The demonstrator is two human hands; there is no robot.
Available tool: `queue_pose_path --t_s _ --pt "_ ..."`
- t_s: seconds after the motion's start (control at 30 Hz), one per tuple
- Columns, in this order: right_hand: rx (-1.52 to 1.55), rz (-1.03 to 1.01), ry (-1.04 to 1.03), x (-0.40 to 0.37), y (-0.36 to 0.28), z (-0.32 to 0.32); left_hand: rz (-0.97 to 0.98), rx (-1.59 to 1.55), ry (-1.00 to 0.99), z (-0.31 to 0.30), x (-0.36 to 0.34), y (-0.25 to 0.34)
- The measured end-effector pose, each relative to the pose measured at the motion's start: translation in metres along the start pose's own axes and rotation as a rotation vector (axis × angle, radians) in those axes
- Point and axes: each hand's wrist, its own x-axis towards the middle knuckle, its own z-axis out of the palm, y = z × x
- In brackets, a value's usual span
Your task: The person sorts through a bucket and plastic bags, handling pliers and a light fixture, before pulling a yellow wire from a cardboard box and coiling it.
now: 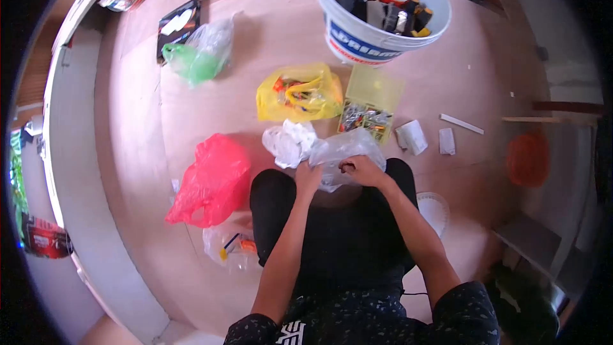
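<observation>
a: what is recorded on the floor, largest first?

b: a white bucket of parts is set farthest out. a red bag is laid to the left, and a yellow bag is placed straight ahead.

a: and the item in hand?

b: a clear plastic bag is held over the knees, just ahead of both hands, its long side run left to right. the left hand is closed on its left edge. the right hand is pinched shut on its middle.
</observation>
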Motion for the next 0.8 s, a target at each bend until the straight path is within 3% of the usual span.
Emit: queue_pose_path --t_s 0.2,0.37,0.4,0.43,0.53,0.57,0.63,0.8 --pt "0.022 -0.034 -0.225 0.000 -0.035 -0.012 -0.082 -0.065 -0.071 -0.004 -0.006 0.026" --pt "-0.040 0.091 -0.061 0.011 -0.002 0.000 -0.229 -0.231 -0.123 -0.008 -0.008 0.039" --pt "-0.034 0.198 -0.054 0.017 0.011 0.006 -0.223 -0.286 -0.098 -0.004 -0.005 0.036" --pt "-0.044 0.220 -0.002 0.020 0.019 0.012 -0.343 -0.307 -0.122 -0.006 -0.004 0.041" --pt "-0.191 0.156 0.119 0.022 0.044 0.028 -0.189 -0.220 -0.165 -0.003 -0.005 0.046" --pt "-0.162 0.279 0.179 0.025 0.045 0.033 -0.196 -0.225 -0.175 -0.005 -0.004 0.041" --pt "-0.138 0.434 0.263 0.029 0.046 0.039 -0.120 0.196 -0.184 -0.008 -0.001 0.033" --pt "-0.065 0.529 0.362 0.033 0.052 0.044 -0.032 0.281 -0.115 -0.004 -0.011 0.037"
